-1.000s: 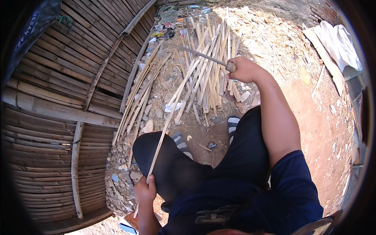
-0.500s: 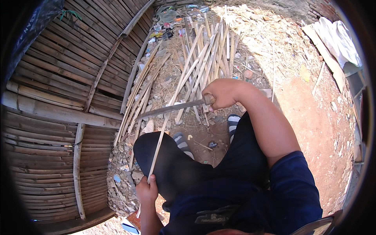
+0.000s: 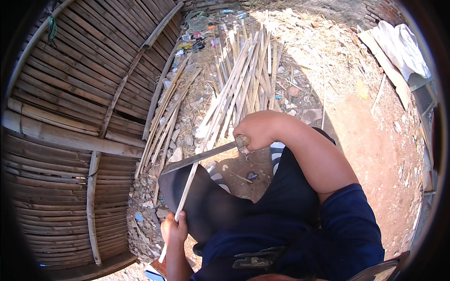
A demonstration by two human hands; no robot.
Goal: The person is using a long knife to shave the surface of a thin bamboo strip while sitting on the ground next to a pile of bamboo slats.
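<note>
While left hand [image 3: 174, 228] grips strip [image 3: 188, 186], machete [image 3: 201, 157] in right hand [image 3: 258, 130], piled sticks [image 3: 240, 77]

A bamboo wall [image 3: 79, 79] stands left of the strip pile [image 3: 246, 70], a sheet [image 3: 403, 49] right. Before that pile is a machete [image 3: 216, 151].

Free room over dirt [image 3: 375, 140], right — blade [image 3: 215, 151] across the way ahead of left hand [image 3: 174, 228]

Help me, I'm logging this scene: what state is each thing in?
Left hand: closed around held strip
Right hand: closed around long knife
Long knife: bare, across held strip, contact unclear
Held strip: slanted
Strip pile: loose, crisscrossed
White sheet: crumpled
Bamboo wall: standing, gaps between slats
</note>
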